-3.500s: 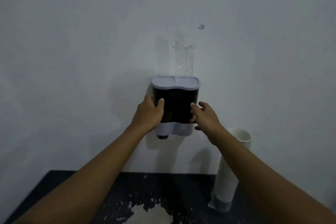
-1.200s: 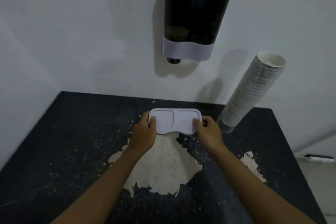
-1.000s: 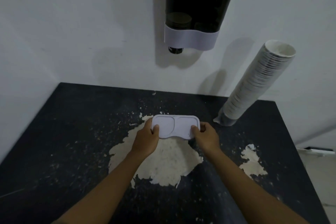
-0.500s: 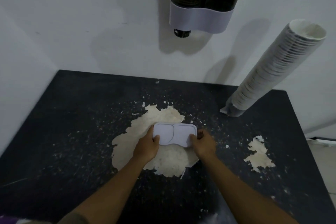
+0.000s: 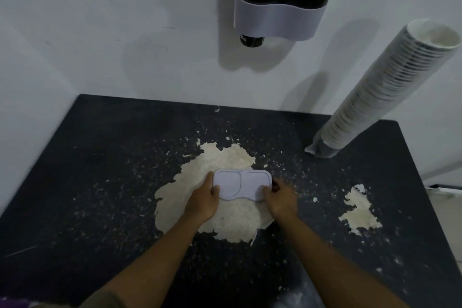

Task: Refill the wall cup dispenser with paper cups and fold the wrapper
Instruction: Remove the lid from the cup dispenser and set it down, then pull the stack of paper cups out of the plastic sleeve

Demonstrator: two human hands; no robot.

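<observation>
The task is at an early stage. The dispenser lid [image 5: 242,184], a pale double-lobed cover, is off the wall cup dispenser [image 5: 280,0] and sits low over the dark worktop [image 5: 87,182], above a large patch where the dark surface has peeled away to a pale layer. Whether the lid already rests on the worktop or is just above it cannot be told. The left hand [image 5: 202,201] grasps the lid's left end, thumb on top and fingers at the edge; the right hand [image 5: 281,199] grasps its right end the same way.

The dispenser hangs on the wall above, its top out of frame; through the dark body a few cups seem to sit low in the left-hand column, with one dark cup base showing below the pale collar. The right-hand column looks empty, though the tint makes this uncertain.

The sleeve of paper cups [image 5: 380,92] leans against the wall at the right rear of the worktop, well apart from both hands, its clear wrapper bunched at the foot.

Left to do, by my judgement: let go of the lid, unwrap and load the cups, refit the lid, and fold the wrapper.
</observation>
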